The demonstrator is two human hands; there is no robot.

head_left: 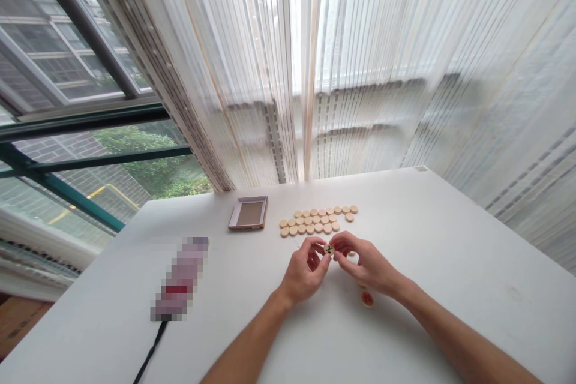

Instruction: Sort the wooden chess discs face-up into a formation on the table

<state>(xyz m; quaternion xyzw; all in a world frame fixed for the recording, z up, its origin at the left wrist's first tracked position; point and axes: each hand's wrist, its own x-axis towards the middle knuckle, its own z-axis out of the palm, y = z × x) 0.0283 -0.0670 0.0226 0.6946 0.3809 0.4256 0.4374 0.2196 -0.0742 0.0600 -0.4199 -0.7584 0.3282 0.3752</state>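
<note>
Head view: both hands pinching black-character disc; red-character disc on table, its writing illegible.

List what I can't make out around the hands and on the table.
All in the head view:
Held disc: its reverse face is turned away from the camera.
Half-hidden disc: partly covered by the right hand.
Red-marked disc: its marking is too small and blurred to read.
Pixelated object: its details are masked by the blocks.
Black cord: cut off by the bottom edge.
</note>
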